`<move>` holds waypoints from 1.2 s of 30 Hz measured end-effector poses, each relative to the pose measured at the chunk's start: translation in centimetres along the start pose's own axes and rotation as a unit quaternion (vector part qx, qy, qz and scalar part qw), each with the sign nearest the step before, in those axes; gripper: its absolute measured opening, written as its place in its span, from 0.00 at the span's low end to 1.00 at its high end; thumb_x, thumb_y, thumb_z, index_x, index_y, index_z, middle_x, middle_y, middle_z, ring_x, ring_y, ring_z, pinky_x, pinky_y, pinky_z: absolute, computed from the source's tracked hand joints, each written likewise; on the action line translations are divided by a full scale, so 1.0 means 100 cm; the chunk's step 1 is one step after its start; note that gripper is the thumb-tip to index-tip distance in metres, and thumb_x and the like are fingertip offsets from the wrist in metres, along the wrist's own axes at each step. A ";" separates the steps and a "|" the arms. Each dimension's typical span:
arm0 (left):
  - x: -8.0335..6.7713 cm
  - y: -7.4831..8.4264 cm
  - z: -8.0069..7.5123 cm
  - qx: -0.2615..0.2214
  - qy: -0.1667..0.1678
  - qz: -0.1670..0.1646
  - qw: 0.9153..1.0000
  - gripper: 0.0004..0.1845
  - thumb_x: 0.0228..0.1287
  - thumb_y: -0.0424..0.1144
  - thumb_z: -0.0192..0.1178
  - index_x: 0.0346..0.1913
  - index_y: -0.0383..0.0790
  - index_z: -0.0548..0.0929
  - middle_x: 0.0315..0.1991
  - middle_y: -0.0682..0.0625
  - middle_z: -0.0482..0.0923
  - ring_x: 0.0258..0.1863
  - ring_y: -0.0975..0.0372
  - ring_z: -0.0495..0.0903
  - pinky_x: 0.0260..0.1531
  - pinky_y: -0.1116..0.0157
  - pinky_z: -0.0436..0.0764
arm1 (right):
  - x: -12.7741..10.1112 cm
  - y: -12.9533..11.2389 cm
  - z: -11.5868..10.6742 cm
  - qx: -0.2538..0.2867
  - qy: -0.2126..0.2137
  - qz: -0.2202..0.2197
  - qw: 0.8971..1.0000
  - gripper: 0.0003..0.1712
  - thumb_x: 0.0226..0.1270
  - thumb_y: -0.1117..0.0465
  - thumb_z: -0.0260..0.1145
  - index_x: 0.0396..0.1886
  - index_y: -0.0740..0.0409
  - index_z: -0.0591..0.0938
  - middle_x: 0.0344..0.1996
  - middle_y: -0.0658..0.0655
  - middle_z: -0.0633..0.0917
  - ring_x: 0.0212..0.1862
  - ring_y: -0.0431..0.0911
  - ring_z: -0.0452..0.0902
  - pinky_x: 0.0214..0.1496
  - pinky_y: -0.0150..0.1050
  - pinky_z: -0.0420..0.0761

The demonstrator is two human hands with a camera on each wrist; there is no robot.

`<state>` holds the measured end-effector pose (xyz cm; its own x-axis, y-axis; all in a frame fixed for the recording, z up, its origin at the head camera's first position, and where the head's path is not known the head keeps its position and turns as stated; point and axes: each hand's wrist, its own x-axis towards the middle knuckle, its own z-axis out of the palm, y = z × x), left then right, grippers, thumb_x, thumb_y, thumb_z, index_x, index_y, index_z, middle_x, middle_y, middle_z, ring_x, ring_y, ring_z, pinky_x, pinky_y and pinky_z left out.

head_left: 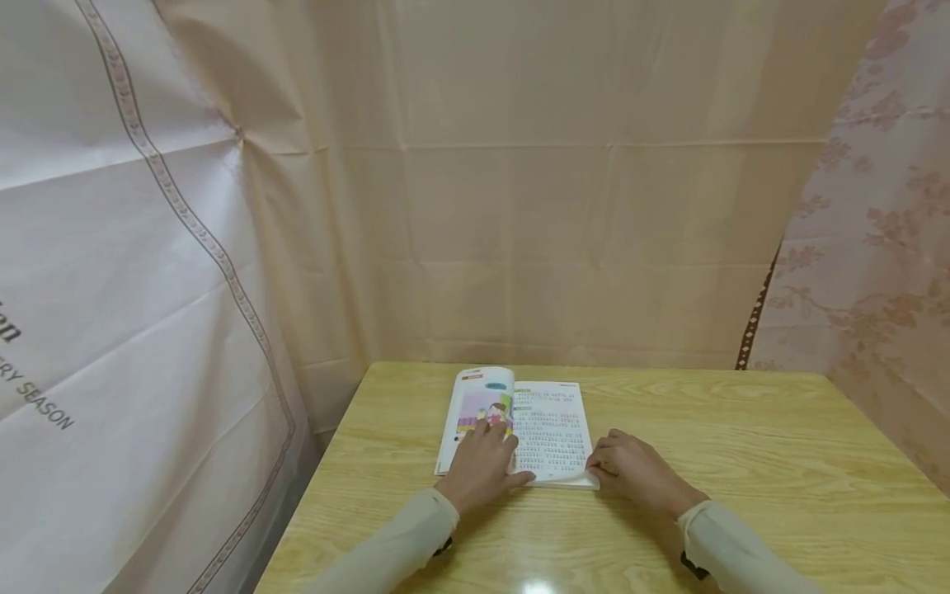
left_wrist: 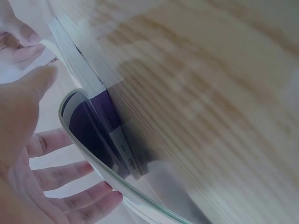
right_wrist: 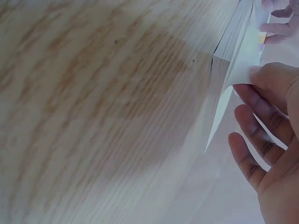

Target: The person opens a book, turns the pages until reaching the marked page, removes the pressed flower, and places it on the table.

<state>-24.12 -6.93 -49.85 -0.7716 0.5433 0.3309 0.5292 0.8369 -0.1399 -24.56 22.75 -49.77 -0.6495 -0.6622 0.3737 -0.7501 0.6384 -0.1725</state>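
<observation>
An open picture book (head_left: 519,429) lies flat on the wooden surface (head_left: 742,445), near its far edge and a little left of its middle, and everything else is placed around that book. The left hand (head_left: 482,466) rests on the book's left page with its fingers (left_wrist: 70,170) straight and spread, the palm pressing down just below a colourful illustration; this looks meant to keep the book from sliding or springing shut, since the left-hand pages bow upward at their outer edge, as the left wrist view shows. The right hand (head_left: 638,472) sits at the book's near right corner, where its thumb and fingers (right_wrist: 261,116) pinch the corner of the top page and lift it slightly away from the stack beneath; the right wrist view shows that thin sheet peeled up while the remaining pages lie flat. Taking the page by its corner seems to be a way to separate one sheet without creasing it. The right page carries blocks of printed text too small to read. Both forearms, in pale sleeves (head_left: 401,544), reach toward the book from the near side. Beyond the book hangs a peach-coloured curtain (head_left: 564,181), to the book's left a white printed sheet (head_left: 111,313), and to its right a floral curtain (head_left: 883,247).
</observation>
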 end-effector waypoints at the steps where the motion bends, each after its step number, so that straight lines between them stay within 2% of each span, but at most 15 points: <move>1: 0.000 0.000 0.001 0.001 -0.004 -0.001 1.000 0.35 0.60 0.73 0.61 0.50 0.45 0.87 0.50 0.48 0.82 0.44 0.55 0.77 0.38 0.62 0.82 | 0.000 -0.001 -0.001 -0.003 0.003 0.002 1.000 0.03 0.63 0.63 0.76 0.32 0.49 0.91 0.33 0.39 0.85 0.36 0.34 0.71 0.37 0.33 0.78; 6: 0.000 0.002 0.003 0.014 -0.009 -0.001 1.000 0.38 0.55 0.75 0.63 0.52 0.45 0.86 0.48 0.48 0.82 0.41 0.56 0.75 0.35 0.63 0.80 | 0.002 -0.004 -0.003 -0.014 0.019 0.007 1.000 0.03 0.65 0.59 0.76 0.32 0.52 0.90 0.34 0.42 0.86 0.36 0.36 0.72 0.36 0.34 0.78; 15: 0.001 0.007 0.000 0.026 -0.020 -0.006 0.999 0.37 0.60 0.75 0.59 0.52 0.45 0.87 0.47 0.47 0.82 0.43 0.54 0.78 0.36 0.60 0.83 | 0.003 -0.007 -0.006 -0.018 0.052 0.023 0.998 0.02 0.62 0.61 0.77 0.32 0.50 0.90 0.35 0.42 0.86 0.37 0.36 0.73 0.36 0.35 0.79; 20: 0.001 0.009 0.004 0.034 -0.025 -0.010 0.999 0.37 0.60 0.76 0.58 0.51 0.45 0.86 0.47 0.45 0.81 0.48 0.49 0.80 0.39 0.56 0.84 | 0.005 -0.007 -0.006 -0.015 0.084 0.007 0.996 0.03 0.63 0.61 0.77 0.32 0.49 0.90 0.34 0.41 0.85 0.37 0.36 0.75 0.37 0.35 0.81; 23: 0.001 0.009 0.005 0.037 -0.027 -0.012 0.999 0.33 0.64 0.72 0.58 0.49 0.46 0.86 0.44 0.46 0.81 0.46 0.50 0.80 0.36 0.57 0.84 | 0.006 -0.006 -0.006 -0.017 0.098 0.002 0.995 0.04 0.61 0.61 0.78 0.33 0.47 0.89 0.35 0.41 0.85 0.38 0.36 0.76 0.38 0.36 0.82; 26: 0.001 0.008 0.006 0.046 -0.011 -0.008 0.999 0.27 0.69 0.67 0.58 0.47 0.46 0.86 0.40 0.47 0.81 0.40 0.53 0.78 0.28 0.61 0.82 | 0.005 -0.007 -0.007 -0.009 0.111 0.012 0.994 0.07 0.61 0.62 0.78 0.38 0.50 0.89 0.38 0.43 0.86 0.39 0.39 0.78 0.38 0.36 0.83; 31: 0.001 0.008 0.005 0.045 0.026 -0.014 0.999 0.20 0.73 0.55 0.57 0.50 0.41 0.84 0.39 0.47 0.84 0.35 0.55 0.78 0.22 0.64 0.79 | 0.002 -0.008 -0.010 0.010 0.124 0.043 0.991 0.21 0.60 0.61 0.79 0.53 0.56 0.85 0.43 0.51 0.86 0.35 0.42 0.79 0.34 0.33 0.81; 33: 0.002 0.008 0.005 0.033 0.043 -0.026 0.998 0.21 0.72 0.50 0.57 0.56 0.37 0.80 0.39 0.46 0.85 0.36 0.53 0.80 0.23 0.62 0.80 | 0.000 -0.008 -0.010 0.011 0.105 0.055 0.993 0.23 0.61 0.60 0.78 0.56 0.56 0.84 0.44 0.52 0.86 0.36 0.43 0.79 0.35 0.34 0.80; 36: 0.003 0.006 0.005 0.011 0.080 -0.039 0.996 0.29 0.70 0.46 0.60 0.67 0.31 0.69 0.37 0.44 0.85 0.34 0.53 0.82 0.21 0.61 0.81 | -0.003 -0.008 -0.007 0.017 0.048 0.070 0.996 0.23 0.63 0.58 0.77 0.57 0.56 0.84 0.45 0.51 0.86 0.41 0.44 0.79 0.40 0.38 0.82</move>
<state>-24.21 -6.24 -50.34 -0.7424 0.4611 0.4860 0.4612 0.8780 -0.1284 -23.67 22.73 -49.11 -0.7349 -0.5253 0.4289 -0.6571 0.7080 -0.2588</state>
